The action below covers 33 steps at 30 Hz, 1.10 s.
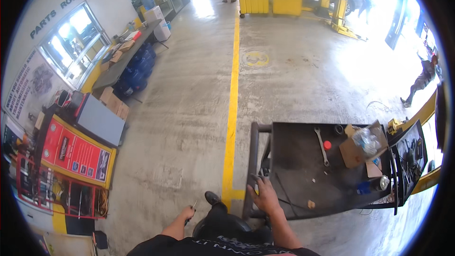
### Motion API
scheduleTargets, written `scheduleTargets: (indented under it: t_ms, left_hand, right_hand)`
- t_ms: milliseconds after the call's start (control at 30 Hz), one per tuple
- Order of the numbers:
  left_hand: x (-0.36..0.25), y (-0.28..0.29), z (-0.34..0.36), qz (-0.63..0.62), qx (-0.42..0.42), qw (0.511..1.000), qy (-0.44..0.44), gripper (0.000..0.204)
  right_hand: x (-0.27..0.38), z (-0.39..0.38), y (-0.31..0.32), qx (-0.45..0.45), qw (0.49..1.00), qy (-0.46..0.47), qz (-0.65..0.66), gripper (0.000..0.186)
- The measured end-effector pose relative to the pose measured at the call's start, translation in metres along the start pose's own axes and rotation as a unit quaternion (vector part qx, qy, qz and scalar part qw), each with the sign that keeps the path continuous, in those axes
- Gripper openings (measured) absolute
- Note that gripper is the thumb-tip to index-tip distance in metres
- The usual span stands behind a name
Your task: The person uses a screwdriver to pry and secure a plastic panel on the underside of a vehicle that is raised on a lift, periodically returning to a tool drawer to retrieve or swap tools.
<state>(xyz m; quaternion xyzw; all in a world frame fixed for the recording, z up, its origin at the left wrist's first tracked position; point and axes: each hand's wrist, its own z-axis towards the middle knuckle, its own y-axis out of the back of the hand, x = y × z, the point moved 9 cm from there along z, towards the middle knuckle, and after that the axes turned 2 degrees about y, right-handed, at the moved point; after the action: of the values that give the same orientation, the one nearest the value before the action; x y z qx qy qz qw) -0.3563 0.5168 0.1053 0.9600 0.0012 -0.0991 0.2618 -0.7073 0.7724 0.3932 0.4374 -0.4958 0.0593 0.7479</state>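
Black shirt with pale lettering (222,245) at the lower edge, nearest the camera; beyond it, a dark shoe (213,198) on the grey concrete floor (185,137), just beside a painted yellow line (232,118). Left hand (187,214): fingers curled around a slim object with a pale tip (194,205), which points up and away, left of the shoe. Its kind is too small to tell. Right hand (266,199): fingers spread, at the near left corner of a dark metal cart with a tubular handle (252,149); contact with the handle, cannot tell.

On the cart: a long silver wrench (322,146), a round red cap (327,145) just right of it, and a brown cardboard box (351,152) with crumpled clear plastic (367,141) in its top. Nearer, a small tan scrap (311,204). Far left, a long grey counter (111,72) along the wall.
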Motion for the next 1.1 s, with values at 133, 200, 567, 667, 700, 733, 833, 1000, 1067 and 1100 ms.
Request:
scheduleTargets:
  t_ms: [133, 200, 567, 667, 700, 733, 833, 1000, 1067, 1100]
  left_hand:
    - [-0.099, 0.104, 0.103, 0.127, -0.033, 0.98, -0.152, 0.04]
    - [-0.162, 0.133, 0.119, 0.181, -0.005, 0.961, -0.207, 0.041]
    - [-0.414, 0.24, 0.063, -0.117, 0.147, 0.928, -0.322, 0.038]
    - [-0.473, 0.238, 0.099, -0.121, 0.188, 0.916, -0.332, 0.042]
    - [-0.49, 0.239, 0.119, -0.139, 0.214, 0.904, -0.343, 0.043]
    - [-0.515, 0.241, 0.131, -0.154, 0.243, 0.89, -0.355, 0.044]
    - [-0.589, 0.272, 0.143, -0.144, 0.216, 0.889, -0.376, 0.046]
    - [-0.687, 0.368, 0.205, -0.286, 0.2, 0.878, -0.327, 0.033]
    - [-0.724, 0.42, 0.245, -0.33, 0.154, 0.877, -0.314, 0.035]
    - [-0.744, 0.448, 0.249, -0.344, 0.121, 0.881, -0.3, 0.036]
  right_hand:
    - [-0.017, 0.049, -0.035, -0.021, 0.98, -0.123, -0.153, 0.059]
    - [-0.02, 0.059, -0.044, -0.017, 0.96, -0.177, -0.215, 0.06]
    - [-0.005, 0.248, -0.14, -0.066, 0.947, -0.222, 0.222, 0.039]
    - [-0.066, 0.307, -0.239, -0.062, 0.865, -0.321, 0.38, 0.05]
    - [-0.053, 0.332, -0.245, -0.059, 0.866, -0.313, 0.385, 0.052]
    - [-0.039, 0.355, -0.242, -0.058, 0.866, -0.306, 0.39, 0.054]
    - [-0.072, 0.413, -0.244, -0.103, 0.872, -0.253, 0.405, 0.053]
    - [-0.113, 0.546, -0.265, 0.163, 0.823, -0.336, 0.429, 0.046]
    - [-0.113, 0.622, -0.218, 0.158, 0.878, -0.3, 0.339, 0.047]
    - [-0.116, 0.66, -0.187, 0.158, 0.923, -0.259, 0.237, 0.048]
